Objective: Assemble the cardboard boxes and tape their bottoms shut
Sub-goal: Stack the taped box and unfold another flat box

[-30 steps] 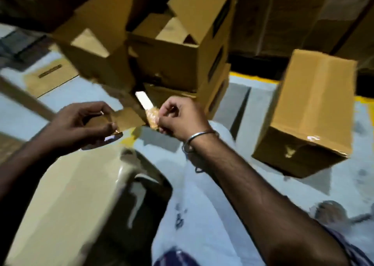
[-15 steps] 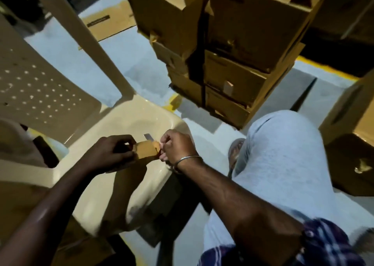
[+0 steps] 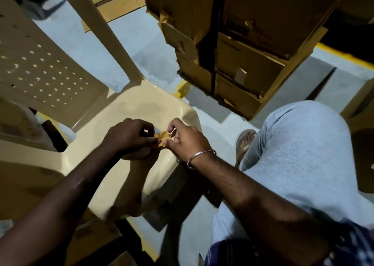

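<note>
Above the chair seat (image 3: 141, 108), where a second ago boxes filled the view, the brown tape end (image 3: 163, 136) is being pinched by left hand (image 3: 129, 136) and right hand (image 3: 187, 138), suggesting tape is being readied while the stacked cardboard boxes (image 3: 242, 43) beyond the chair are waiting.

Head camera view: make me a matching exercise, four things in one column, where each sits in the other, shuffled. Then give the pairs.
Things:
1. tape piece
2. chair
3. stacked boxes
4. bangle

Places:
A. on the right wrist
B. piled on the floor, upper middle to right of the view
C. pinched between the left hand and right hand
D. under the hands, left of the knee

Pairs: 1-C, 2-D, 3-B, 4-A
</note>
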Demonstrator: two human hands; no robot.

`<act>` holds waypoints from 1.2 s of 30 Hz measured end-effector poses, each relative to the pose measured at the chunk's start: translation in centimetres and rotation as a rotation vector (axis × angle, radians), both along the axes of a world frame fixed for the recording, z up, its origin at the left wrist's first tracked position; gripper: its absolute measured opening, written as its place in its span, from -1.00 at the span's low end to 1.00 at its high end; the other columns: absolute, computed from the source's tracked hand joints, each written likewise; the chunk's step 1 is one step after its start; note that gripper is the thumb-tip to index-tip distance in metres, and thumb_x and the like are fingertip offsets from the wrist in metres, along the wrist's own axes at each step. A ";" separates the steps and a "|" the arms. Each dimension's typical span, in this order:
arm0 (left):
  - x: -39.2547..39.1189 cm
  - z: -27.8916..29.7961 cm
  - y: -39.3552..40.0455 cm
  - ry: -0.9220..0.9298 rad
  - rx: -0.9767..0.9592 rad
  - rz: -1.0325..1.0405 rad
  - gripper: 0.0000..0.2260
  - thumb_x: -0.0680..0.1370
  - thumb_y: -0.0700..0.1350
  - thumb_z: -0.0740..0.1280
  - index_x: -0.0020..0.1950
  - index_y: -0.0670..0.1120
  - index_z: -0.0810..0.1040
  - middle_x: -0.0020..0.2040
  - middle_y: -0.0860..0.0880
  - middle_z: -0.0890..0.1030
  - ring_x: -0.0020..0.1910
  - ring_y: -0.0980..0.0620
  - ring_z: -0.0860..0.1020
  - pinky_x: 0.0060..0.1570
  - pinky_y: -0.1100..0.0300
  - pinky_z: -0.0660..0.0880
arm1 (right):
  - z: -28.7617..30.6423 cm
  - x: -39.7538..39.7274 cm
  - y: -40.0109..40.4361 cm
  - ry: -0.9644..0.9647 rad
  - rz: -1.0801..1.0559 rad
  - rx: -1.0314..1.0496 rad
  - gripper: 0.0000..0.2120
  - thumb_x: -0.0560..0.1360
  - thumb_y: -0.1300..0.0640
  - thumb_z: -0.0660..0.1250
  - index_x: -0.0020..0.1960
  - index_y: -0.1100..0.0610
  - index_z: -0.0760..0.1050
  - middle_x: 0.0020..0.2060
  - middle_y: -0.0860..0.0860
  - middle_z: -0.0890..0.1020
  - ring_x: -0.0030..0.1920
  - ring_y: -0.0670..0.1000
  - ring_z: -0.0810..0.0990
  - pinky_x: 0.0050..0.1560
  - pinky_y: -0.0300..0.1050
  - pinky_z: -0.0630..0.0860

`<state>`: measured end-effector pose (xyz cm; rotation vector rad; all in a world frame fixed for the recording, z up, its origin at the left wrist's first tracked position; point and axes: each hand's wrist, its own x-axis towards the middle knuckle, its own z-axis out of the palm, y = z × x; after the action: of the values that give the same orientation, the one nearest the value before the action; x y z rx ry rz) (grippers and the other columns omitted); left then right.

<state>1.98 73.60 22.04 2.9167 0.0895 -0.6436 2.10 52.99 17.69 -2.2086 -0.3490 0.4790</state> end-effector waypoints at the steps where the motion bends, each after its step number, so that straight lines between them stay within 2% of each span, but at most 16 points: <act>1: 0.2 -0.2 -0.2 0.008 0.045 -0.002 -0.63 0.43 0.45 0.41 -0.14 0.16 0.59 -0.22 0.13 0.62 -0.11 0.04 0.58 -0.29 0.15 0.36 | 0.2 -0.2 -0.1 -0.049 0.037 -0.024 -0.76 0.50 -0.05 0.41 0.07 -0.10 0.39 -0.23 -0.13 0.56 -0.12 0.08 0.57 -0.18 -0.03 0.53; 4: 0.4 -0.4 -0.7 0.030 0.153 -0.004 -0.61 0.40 0.46 0.41 -0.09 0.17 0.59 -0.11 0.08 0.62 -0.05 -0.02 0.59 -0.27 0.15 0.35 | 0.4 -0.6 -0.4 -0.178 0.145 -0.094 -0.83 0.54 0.00 0.35 0.13 -0.14 0.50 -0.05 -0.08 0.59 -0.02 0.13 0.58 -0.11 0.01 0.56; 7: 0.3 -0.4 -0.8 0.033 0.198 0.008 -0.59 0.40 0.49 0.39 -0.07 0.18 0.59 -0.07 0.06 0.61 -0.03 -0.05 0.59 -0.23 0.13 0.38 | 0.3 -0.7 -0.8 -0.190 0.170 -0.101 -0.82 0.58 -0.02 0.34 0.16 -0.15 0.60 0.00 -0.06 0.57 0.04 0.09 0.59 -0.06 -0.01 0.55; 10: -0.5 -0.6 -0.9 -0.024 0.217 0.036 -0.61 0.43 0.47 0.37 -0.06 0.17 0.56 -0.06 0.04 0.61 -0.03 -0.07 0.60 -0.18 0.11 0.41 | 0.2 -0.8 -1.2 -0.186 0.203 -0.124 -0.75 0.61 -0.03 0.31 0.25 -0.20 0.62 0.04 -0.06 0.53 0.09 0.07 0.58 -0.07 -0.07 0.49; 12: -1.4 -1.1 -0.8 -0.113 0.217 0.007 -0.55 0.47 0.43 0.36 0.09 0.10 0.54 -0.02 0.01 0.63 0.03 -0.11 0.61 -0.14 0.07 0.42 | 0.3 -0.9 -1.4 -0.196 0.247 -0.158 -0.71 0.63 -0.03 0.29 0.31 -0.22 0.59 0.03 -0.06 0.47 0.10 0.05 0.55 -0.10 -0.12 0.39; 14: -2.0 -1.5 -0.3 -0.208 0.204 0.007 -0.33 0.45 0.44 0.35 0.33 -0.02 0.46 0.11 -0.05 0.63 0.13 -0.17 0.59 0.00 -0.04 0.44 | 0.5 -0.9 -1.5 -0.200 0.262 -0.177 -0.69 0.64 -0.02 0.28 0.35 -0.23 0.57 0.00 -0.07 0.42 0.08 0.02 0.53 -0.10 -0.13 0.34; 16: -2.6 -1.6 0.2 -0.265 0.193 0.007 -0.21 0.42 0.51 0.27 0.42 -0.03 0.44 0.22 -0.10 0.58 0.21 -0.19 0.53 0.12 -0.14 0.42 | 0.5 -1.0 -1.7 -0.195 0.264 -0.171 -0.66 0.63 0.01 0.28 0.38 -0.25 0.54 -0.01 -0.07 0.40 0.05 0.01 0.51 -0.12 -0.13 0.35; 18: -2.9 -1.5 0.4 -0.299 0.163 -0.015 -0.24 0.41 0.51 0.20 0.40 0.01 0.49 0.26 -0.10 0.55 0.26 -0.18 0.50 0.19 -0.16 0.40 | 0.5 -1.0 -1.8 -0.185 0.260 -0.142 -0.62 0.62 0.04 0.27 0.40 -0.24 0.51 -0.01 -0.08 0.40 0.05 0.01 0.50 -0.12 -0.11 0.40; 21: -3.5 -0.9 -0.2 -0.378 0.081 -0.031 -0.38 0.46 0.40 0.22 0.35 0.04 0.54 0.29 -0.07 0.53 0.30 -0.14 0.47 0.25 -0.15 0.37 | 0.7 -0.8 -2.1 -0.169 0.193 -0.063 -0.59 0.60 0.12 0.27 0.39 -0.19 0.53 -0.01 -0.12 0.45 0.07 0.00 0.52 -0.09 -0.14 0.41; 25: -4.5 -0.1 -0.9 -0.465 0.000 0.019 -0.52 0.52 0.29 0.22 0.29 0.05 0.59 0.27 -0.04 0.55 0.27 -0.11 0.48 0.22 -0.09 0.38 | 1.0 -0.4 -2.5 -0.151 0.077 0.019 -0.72 0.57 0.09 0.33 0.22 -0.11 0.67 0.06 -0.09 0.63 0.10 0.02 0.60 0.10 -0.04 0.57; 28: -5.2 -0.3 -0.9 -0.501 -0.044 0.063 -0.60 0.53 0.23 0.28 0.26 0.06 0.60 0.23 -0.03 0.58 0.22 -0.11 0.51 0.18 -0.08 0.43 | 0.9 0.0 -2.9 -0.131 0.011 0.056 -0.78 0.55 0.08 0.35 0.13 -0.08 0.69 0.01 -0.11 0.66 0.03 -0.02 0.61 0.06 -0.01 0.60; 32: -6.7 -1.3 0.6 -0.527 -0.184 0.241 -0.60 0.55 0.22 0.30 0.32 0.08 0.55 0.26 0.00 0.54 0.22 -0.06 0.49 0.21 -0.13 0.44 | 1.0 0.1 -3.4 -0.092 -0.011 0.063 -0.76 0.49 0.03 0.31 0.08 -0.09 0.69 -0.02 -0.13 0.68 -0.03 -0.04 0.63 0.05 0.01 0.61; 36: -7.7 -1.7 1.4 -0.586 -0.326 0.232 -0.63 0.61 0.17 0.32 0.37 0.06 0.51 0.30 0.04 0.49 0.28 -0.01 0.47 0.20 -0.16 0.52 | 1.2 0.0 -3.6 -0.067 -0.023 0.076 -0.73 0.46 -0.01 0.28 0.07 -0.10 0.69 0.00 -0.14 0.69 -0.02 -0.06 0.65 0.05 0.01 0.62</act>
<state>-5.73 75.04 20.35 2.5964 0.2232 0.2209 2.09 49.41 18.86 -2.1557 -0.3713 0.3743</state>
